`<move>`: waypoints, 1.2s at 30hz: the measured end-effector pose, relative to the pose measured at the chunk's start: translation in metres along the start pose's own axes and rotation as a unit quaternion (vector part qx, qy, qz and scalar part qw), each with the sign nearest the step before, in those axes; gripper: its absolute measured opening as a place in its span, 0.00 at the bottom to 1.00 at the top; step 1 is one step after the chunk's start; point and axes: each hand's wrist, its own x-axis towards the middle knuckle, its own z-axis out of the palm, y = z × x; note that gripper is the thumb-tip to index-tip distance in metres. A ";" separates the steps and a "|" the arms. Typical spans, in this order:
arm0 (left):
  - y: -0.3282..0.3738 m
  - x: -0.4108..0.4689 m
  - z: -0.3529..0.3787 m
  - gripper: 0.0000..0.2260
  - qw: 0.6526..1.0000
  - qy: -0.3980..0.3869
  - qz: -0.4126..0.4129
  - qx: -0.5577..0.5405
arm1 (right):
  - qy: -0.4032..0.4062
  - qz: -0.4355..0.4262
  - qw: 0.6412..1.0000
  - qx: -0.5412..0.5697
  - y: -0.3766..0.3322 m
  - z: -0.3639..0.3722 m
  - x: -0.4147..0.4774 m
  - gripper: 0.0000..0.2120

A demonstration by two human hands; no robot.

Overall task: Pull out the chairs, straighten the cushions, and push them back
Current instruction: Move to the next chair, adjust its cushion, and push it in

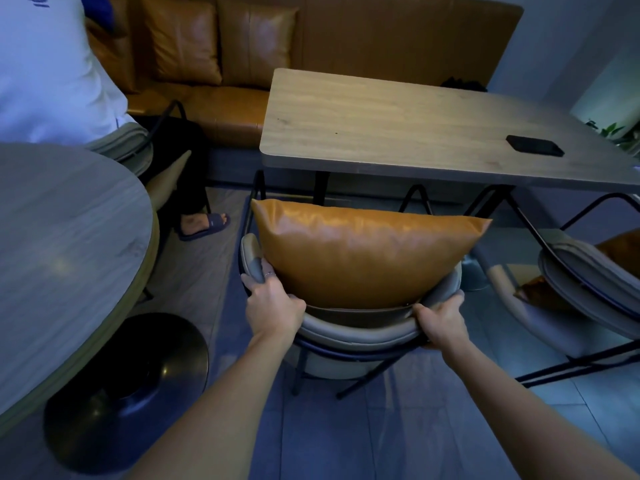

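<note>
A grey padded chair (pixel 353 332) with a black metal frame stands in front of me, facing the rectangular wooden table (pixel 398 133). An orange leather cushion (pixel 360 251) stands upright against its curved backrest. My left hand (pixel 272 303) grips the left side of the backrest. My right hand (pixel 441 318) grips its right side. The chair's seat is hidden behind the cushion and backrest.
A second grey chair (pixel 588 285) with an orange cushion (pixel 620 247) stands to the right. A round table (pixel 62 244) on a black base (pixel 128 389) is at the left, where a seated person (pixel 52 71) has a sandalled foot (pixel 204 225) out. An orange sofa (pixel 277 46) lines the wall. A black phone (pixel 535 145) lies on the rectangular table.
</note>
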 end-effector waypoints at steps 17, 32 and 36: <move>-0.007 0.000 -0.003 0.37 1.000 0.013 0.007 -0.001 | -0.028 0.034 0.997 0.064 0.000 0.000 -0.017 0.53; -0.009 -0.019 -0.013 0.41 0.999 0.025 0.006 -0.045 | 0.006 -0.109 0.993 -0.033 -0.002 -0.007 -0.053 0.50; 0.011 -0.024 -0.036 0.54 0.977 0.159 0.136 -0.051 | 0.138 -0.252 0.955 -0.068 -0.031 -0.029 -0.063 0.54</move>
